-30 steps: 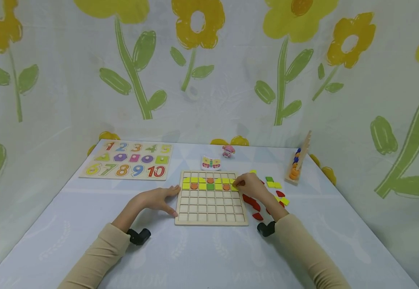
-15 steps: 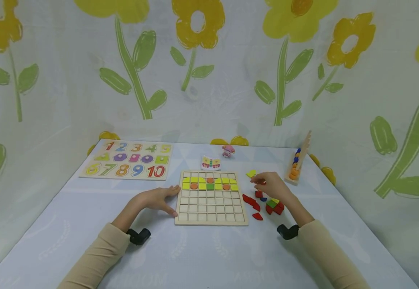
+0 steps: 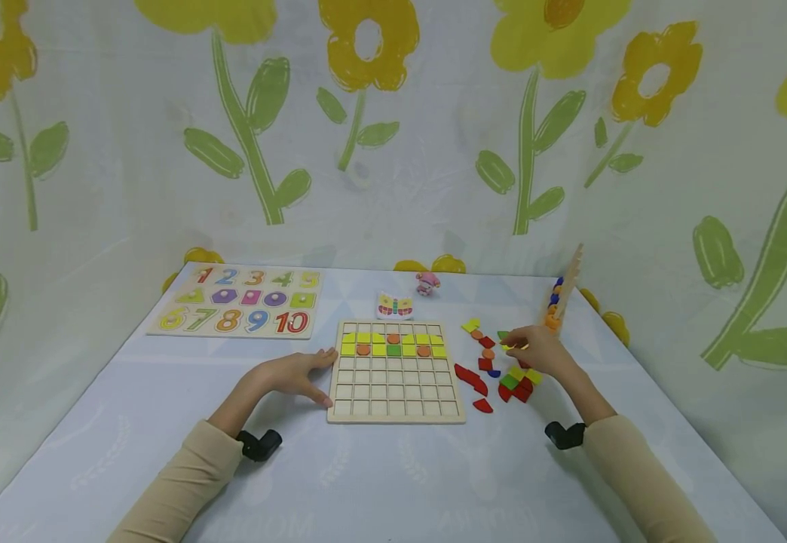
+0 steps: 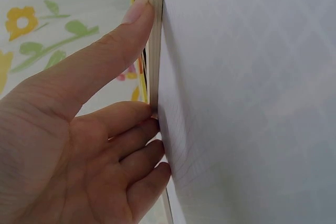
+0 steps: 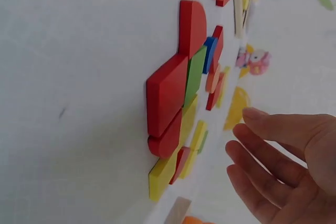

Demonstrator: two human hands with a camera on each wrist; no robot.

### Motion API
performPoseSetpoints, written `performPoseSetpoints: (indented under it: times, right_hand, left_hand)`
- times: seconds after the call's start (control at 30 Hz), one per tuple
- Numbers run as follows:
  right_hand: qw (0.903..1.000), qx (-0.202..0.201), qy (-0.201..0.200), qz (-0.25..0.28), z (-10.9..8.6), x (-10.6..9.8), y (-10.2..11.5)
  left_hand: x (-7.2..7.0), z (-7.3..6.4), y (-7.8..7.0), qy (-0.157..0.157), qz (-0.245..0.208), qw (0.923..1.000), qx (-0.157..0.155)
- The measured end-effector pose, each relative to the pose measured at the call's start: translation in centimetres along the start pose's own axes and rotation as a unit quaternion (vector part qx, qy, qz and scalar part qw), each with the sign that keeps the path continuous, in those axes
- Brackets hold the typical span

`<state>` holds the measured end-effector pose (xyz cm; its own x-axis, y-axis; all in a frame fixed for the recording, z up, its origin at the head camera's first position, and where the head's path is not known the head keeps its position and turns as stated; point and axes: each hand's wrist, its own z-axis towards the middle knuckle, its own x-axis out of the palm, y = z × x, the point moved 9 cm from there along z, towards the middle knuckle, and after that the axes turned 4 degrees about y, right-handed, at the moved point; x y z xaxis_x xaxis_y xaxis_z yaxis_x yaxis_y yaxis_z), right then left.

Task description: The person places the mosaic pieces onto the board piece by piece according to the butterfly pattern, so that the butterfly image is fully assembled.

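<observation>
A wooden grid board (image 3: 393, 418) lies on the table, its second and third rows filled with yellow, orange and green pieces; the rows below are bare wood. My left hand (image 3: 296, 374) rests along the board's left edge, thumb and fingertips against its side (image 4: 155, 51). To the right of the board is a loose spread of shape pieces, with a green square (image 3: 509, 381) and a red block (image 5: 168, 95) among them. Over its far right part hovers my right hand (image 3: 544, 350), fingers loosely bent; nothing shows between thumb and fingers (image 5: 257, 174) in the right wrist view.
Behind the board stands a butterfly pattern card (image 3: 395, 306), with a small pink figure (image 3: 427, 283) farther back. A number puzzle board (image 3: 237, 300) lies at the back left. A wooden bead frame (image 3: 570, 279) stands at the right, just beyond my right hand.
My right hand has left a yellow piece at the right end of the board's third row and moved rightward over the loose pieces. My left hand stays at the board's edge.
</observation>
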<state>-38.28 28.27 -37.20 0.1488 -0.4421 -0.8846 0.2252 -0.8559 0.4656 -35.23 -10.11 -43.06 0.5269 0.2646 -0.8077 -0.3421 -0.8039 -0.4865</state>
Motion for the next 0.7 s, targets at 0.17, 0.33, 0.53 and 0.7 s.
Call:
performPoseSetpoints:
  times: [0.17, 0.33, 0.53, 0.7]
  right_hand:
    - [0.9999, -0.002, 0.001, -0.01, 1.4, 0.2, -0.7]
    - [0.9998, 0.003, 0.005, -0.017, 3.6, 0.9, -0.6]
    - [0.9994, 0.031, 0.013, -0.005, 5.5, 1.6, 0.2]
    - [0.9985, 0.052, 0.015, 0.003, 6.8, 2.2, 0.4]
  left_hand:
    - [-0.1, -0.1, -0.1, 0.0, -0.003, 1.0, 0.0]
    - [0.0, -0.2, -0.2, 0.0, -0.005, 1.0, -0.002]
    - [0.0, -0.2, -0.2, -0.002, -0.002, 1.0, -0.005]
    - [0.0, -0.1, -0.2, -0.002, -0.001, 1.0, -0.005]
